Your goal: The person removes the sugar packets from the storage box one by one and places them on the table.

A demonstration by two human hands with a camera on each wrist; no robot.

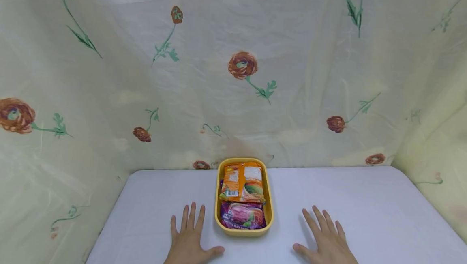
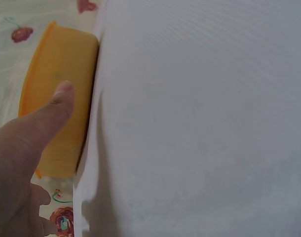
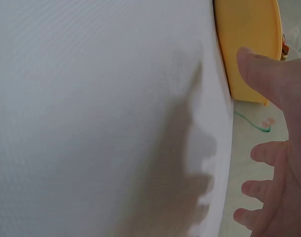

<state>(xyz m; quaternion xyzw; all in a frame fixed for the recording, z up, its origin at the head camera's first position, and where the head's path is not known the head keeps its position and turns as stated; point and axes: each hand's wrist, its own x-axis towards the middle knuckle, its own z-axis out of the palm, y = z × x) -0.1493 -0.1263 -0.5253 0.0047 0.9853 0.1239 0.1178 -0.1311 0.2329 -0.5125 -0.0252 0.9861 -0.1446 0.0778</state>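
Observation:
A yellow plastic basket [image 1: 270, 215] stands on the white table between my two hands, a little farther back. Inside it, an orange packet [image 1: 240, 181] with a barcode lies over a purple packet [image 1: 242, 215]. To the basket's left, my left hand [image 1: 189, 237] has its fingers spread and holds nothing. My right hand [image 1: 326, 239], also spread and holding nothing, is on the other side, apart from the basket. Both wrist views show a thumb in front of the basket's outer wall [image 2: 66, 133], with the hand raised over the table.
The table [image 1: 365, 207] has a white cover and rounded far corners. Behind it and along both sides hangs a pale curtain [image 1: 292, 93] printed with red flowers. The basket's far end is close to that curtain.

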